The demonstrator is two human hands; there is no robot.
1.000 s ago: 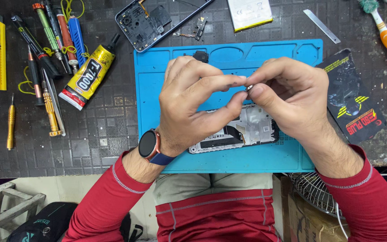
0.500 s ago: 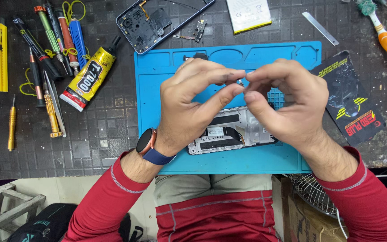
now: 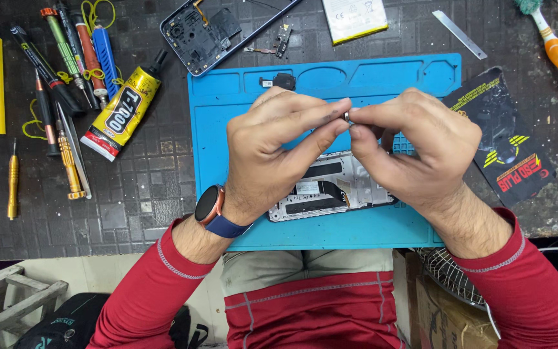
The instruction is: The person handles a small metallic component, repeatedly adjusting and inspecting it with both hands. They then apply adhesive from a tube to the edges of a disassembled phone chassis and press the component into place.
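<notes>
Fingertips of left hand [image 3: 272, 148] and right hand [image 3: 421, 148] pinch one tiny metal part [image 3: 347, 116] together — raised over the opened phone frame [image 3: 330, 187] on the blue repair mat [image 3: 227, 116], probably for a better look.

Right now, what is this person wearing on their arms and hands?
Both hands, the left hand and the right hand, are bare. Red long sleeves with pale stitched seams are pushed up the forearms. The left wrist carries a round smartwatch on a dark blue band.
</notes>
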